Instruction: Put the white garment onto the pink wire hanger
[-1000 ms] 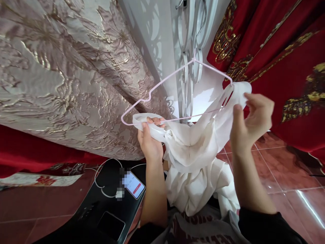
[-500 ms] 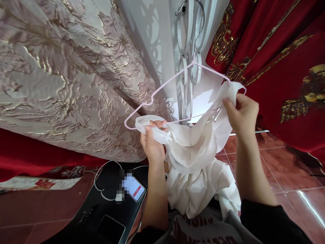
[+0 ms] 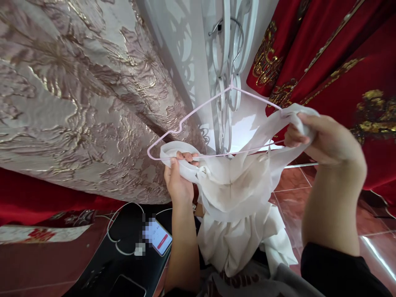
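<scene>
White garment [image 3: 230, 210] touches pink hanger [image 3: 206, 104]; shirt lettering [image 3: 243, 280] (maroon) unreadable

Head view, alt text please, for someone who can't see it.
The left hand and right hand hold a white garment near opposite ends of a pink hanger; patterned cloth and red cloth hang behind. A phone lies lower left.

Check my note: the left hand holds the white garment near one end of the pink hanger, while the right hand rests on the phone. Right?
No: the right hand isn't on the phone. The head view shows it gripping the garment near the other end of the hanger. The left hand is as you say.
</scene>
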